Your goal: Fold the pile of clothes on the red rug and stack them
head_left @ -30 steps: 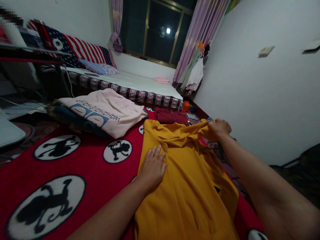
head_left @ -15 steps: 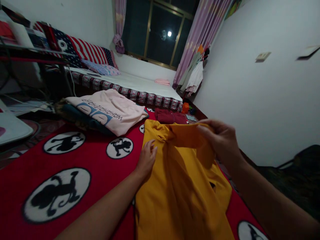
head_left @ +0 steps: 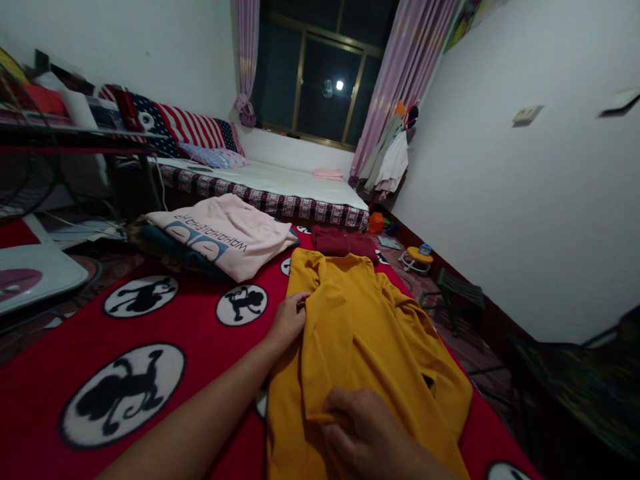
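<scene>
A yellow long-sleeved shirt (head_left: 380,333) lies spread on the red blanket (head_left: 210,373), its collar end pointing away from me. One sleeve is folded inward and runs down along the body. My right hand (head_left: 367,427) is closed on the cuff end of that sleeve, low on the shirt. Higher up, at the left edge of the folded sleeve, my left hand (head_left: 290,320) has its fingers bent against the fabric, the tips partly hidden. The other sleeve bends down the right side.
A pale pink printed shirt (head_left: 235,233) rests on darker clothes at the left. Folded maroon clothing (head_left: 345,241) lies beyond the collar. A bed (head_left: 280,180) stands under the window, a cluttered desk (head_left: 75,137) at left. Stools (head_left: 417,259) and a dark chair (head_left: 575,387) line the right.
My right hand has brought the raised sleeve down and toward me, laying it along the shirt. My left hand has shifted slightly toward me, onto the sleeve's edge.
</scene>
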Demonstrator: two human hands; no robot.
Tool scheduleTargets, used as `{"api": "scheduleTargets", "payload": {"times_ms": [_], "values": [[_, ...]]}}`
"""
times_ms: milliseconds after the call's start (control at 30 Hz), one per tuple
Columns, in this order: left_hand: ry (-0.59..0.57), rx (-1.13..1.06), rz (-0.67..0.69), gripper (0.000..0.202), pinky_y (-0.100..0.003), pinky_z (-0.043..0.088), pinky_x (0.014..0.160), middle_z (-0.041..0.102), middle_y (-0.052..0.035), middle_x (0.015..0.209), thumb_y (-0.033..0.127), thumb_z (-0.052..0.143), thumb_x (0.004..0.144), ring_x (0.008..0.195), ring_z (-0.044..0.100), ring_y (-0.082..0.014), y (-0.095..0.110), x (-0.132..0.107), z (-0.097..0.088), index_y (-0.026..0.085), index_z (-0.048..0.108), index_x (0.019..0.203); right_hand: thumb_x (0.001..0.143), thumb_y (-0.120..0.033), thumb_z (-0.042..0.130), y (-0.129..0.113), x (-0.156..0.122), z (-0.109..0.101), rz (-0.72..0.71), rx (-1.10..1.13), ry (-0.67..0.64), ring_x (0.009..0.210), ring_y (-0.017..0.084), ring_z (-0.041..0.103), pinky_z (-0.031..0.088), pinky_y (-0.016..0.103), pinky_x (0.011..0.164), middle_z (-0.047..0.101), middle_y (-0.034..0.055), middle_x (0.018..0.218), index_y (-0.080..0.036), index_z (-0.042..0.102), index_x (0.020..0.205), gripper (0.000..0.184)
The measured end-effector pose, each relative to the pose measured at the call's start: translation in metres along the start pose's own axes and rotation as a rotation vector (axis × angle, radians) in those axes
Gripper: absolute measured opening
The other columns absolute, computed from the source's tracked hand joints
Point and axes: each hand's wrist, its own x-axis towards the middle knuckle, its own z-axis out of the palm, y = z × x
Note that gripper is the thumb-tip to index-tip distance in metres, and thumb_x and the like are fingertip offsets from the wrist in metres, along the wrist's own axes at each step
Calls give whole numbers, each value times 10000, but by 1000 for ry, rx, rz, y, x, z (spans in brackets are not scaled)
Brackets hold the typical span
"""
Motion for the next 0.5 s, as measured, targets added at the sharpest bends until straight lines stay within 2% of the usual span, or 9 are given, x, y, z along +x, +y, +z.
{"api": "scheduleTargets", "payload": {"times_ms": [33,67,133,200,267,333,433,500], "values": [[-24,28,10,298,-346,541,851,717,-103,1034,63,529,768,905,687,-207,5,1,-1,138,675,1016,776,-264,612,3,1,-11,12,141,94,622,115,516,358,201,559,592,-28,668,-198,619,734,78],[-34,50,28,308,-332,548,824,714,-100,1049,70,537,766,889,688,-202,9,2,-2,139,674,1033,769,-282,626,7,1,-24,32,319,241,643,120,524,390,201,575,584,-33,688,-204,613,751,81],[-29,82,74,319,-307,551,790,704,-93,1084,108,552,782,877,684,-190,17,6,-4,145,660,1079,748,-342,658,21,0,-55,101,723,666,692,125,558,453,202,603,598,-45,773,-231,614,844,153],[-13,124,112,301,-290,544,783,705,-86,1080,155,560,806,873,679,-181,23,13,-7,149,655,1091,698,-363,698,41,-6,-84,195,1009,1081,720,120,594,499,200,614,628,-51,864,-249,623,912,254],[-6,193,137,280,-274,528,797,711,-77,1055,167,562,813,873,675,-172,28,25,-8,151,664,1073,646,-320,725,65,-15,-103,324,1143,1270,716,119,627,532,208,615,659,-43,927,-247,639,945,320],[-29,311,156,264,-249,506,815,716,-64,1036,162,548,820,885,669,-159,32,41,-5,161,679,1049,591,-264,747,83,-25,-108,444,1189,1264,685,133,651,557,231,607,685,-31,930,-240,654,950,372],[-97,561,127,232,-254,486,794,730,-61,957,281,520,867,890,665,-178,41,70,7,182,720,932,522,-248,799,92,-38,-100,525,1192,1063,675,175,679,577,265,592,713,-4,907,-226,665,938,438],[-110,686,77,343,-295,480,768,728,-96,890,431,512,869,894,666,-234,47,90,20,173,732,815,503,-275,833,86,-40,-95,519,1173,938,709,198,695,581,269,598,725,12,919,-220,663,932,464]]}}
